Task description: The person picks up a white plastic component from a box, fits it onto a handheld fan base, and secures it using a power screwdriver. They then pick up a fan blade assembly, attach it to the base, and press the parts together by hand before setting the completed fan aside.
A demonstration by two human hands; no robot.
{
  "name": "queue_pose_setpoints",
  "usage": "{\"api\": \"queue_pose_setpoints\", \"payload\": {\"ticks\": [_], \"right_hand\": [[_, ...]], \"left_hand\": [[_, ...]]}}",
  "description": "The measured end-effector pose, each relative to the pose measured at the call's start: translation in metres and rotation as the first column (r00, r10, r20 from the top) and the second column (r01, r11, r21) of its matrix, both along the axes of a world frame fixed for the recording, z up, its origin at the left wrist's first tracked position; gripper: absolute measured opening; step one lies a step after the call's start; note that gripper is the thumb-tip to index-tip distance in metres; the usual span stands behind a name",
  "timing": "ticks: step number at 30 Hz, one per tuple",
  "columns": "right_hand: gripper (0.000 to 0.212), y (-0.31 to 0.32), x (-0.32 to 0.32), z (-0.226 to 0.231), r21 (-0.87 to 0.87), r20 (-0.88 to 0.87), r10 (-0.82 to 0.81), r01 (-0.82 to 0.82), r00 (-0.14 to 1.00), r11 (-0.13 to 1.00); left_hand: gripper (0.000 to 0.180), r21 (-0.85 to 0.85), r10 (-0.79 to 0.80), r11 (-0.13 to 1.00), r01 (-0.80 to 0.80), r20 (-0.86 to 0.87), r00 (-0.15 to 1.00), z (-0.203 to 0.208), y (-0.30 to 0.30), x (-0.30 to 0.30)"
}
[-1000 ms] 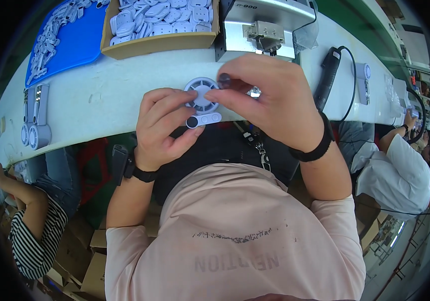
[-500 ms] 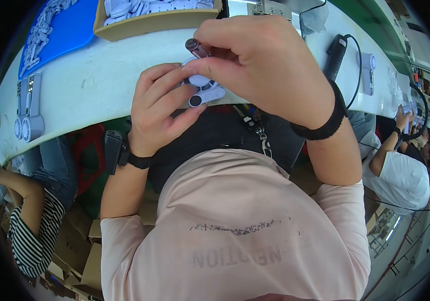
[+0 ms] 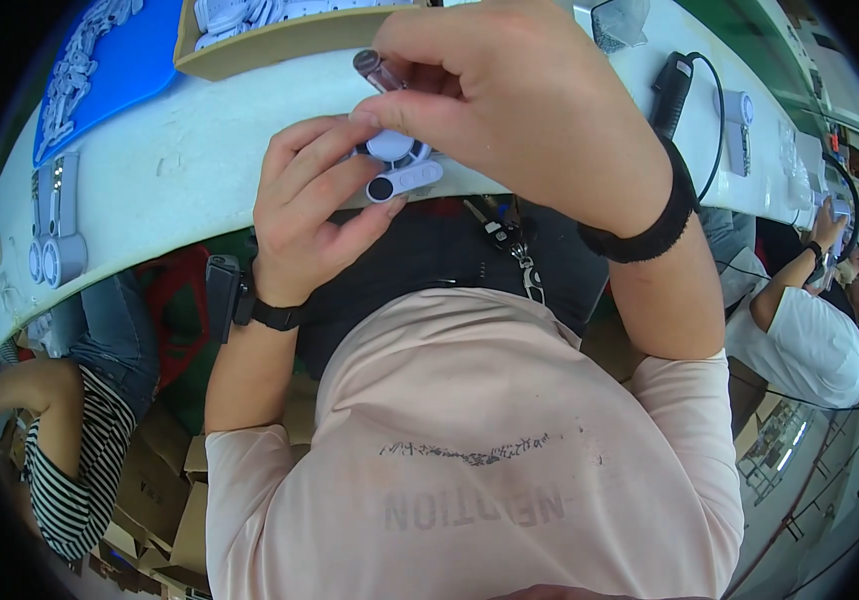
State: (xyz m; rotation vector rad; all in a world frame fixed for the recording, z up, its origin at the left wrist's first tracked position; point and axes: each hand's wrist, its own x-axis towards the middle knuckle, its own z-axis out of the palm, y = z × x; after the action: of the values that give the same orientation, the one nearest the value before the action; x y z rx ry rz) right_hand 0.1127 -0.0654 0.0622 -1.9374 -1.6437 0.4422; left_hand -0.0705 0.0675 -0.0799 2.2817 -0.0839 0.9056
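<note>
My left hand (image 3: 314, 200) is closed round a small pale lavender plastic device, held just above the table's near edge. The device (image 3: 411, 180) has a round part and a short bar with a dark round end. Over it, my right hand (image 3: 499, 100) pinches a dark, brownish see-through cylinder (image 3: 373, 66), like a small tool handle, tilted with one end sticking up past the fingers. The cylinder's lower end is hidden behind my right thumb and fingers, so I cannot see whether it touches the device.
A cardboard box (image 3: 249, 62) of pale plastic parts stands at the far side, beside a blue tray (image 3: 139, 75) with more parts. Lavender handheld fans (image 3: 64, 225) lie at left, another (image 3: 736, 130) at right near a black corded tool (image 3: 669, 95). Co-workers sit on both sides.
The whole view has shifted slightly, with both hands keeping the same hold. The co-workers' arms at left and right have moved.
</note>
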Motion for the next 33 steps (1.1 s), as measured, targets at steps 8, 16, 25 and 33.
{"api": "queue_pose_setpoints", "payload": {"ticks": [8, 16, 25, 33], "right_hand": [[0.010, -0.078, 0.021, 0.000, 0.119, -0.224, -0.473, 0.505, 0.852, 0.855], [0.017, -0.152, 0.040, -0.080, 0.242, 0.006, -0.773, 0.749, 0.635, 0.617], [0.013, -0.161, 0.042, -0.093, 0.286, 0.113, -0.799, 0.751, 0.590, 0.595], [0.022, -0.153, 0.054, -0.083, -0.133, 0.392, -0.616, 0.704, 0.684, 0.697]], "left_hand": [[0.037, -0.081, -0.069, 0.994, 0.066, -0.026, 0.997, 0.001, 0.001, -0.006], [0.037, -0.178, -0.016, 0.984, 0.006, -0.050, 0.999, 0.004, 0.004, -0.006], [0.037, -0.130, 0.018, 0.991, -0.031, -0.103, 0.995, 0.014, -0.002, -0.001], [0.038, -0.032, 0.084, 0.996, -0.088, -0.108, 0.991, 0.025, -0.006, 0.003]]}}
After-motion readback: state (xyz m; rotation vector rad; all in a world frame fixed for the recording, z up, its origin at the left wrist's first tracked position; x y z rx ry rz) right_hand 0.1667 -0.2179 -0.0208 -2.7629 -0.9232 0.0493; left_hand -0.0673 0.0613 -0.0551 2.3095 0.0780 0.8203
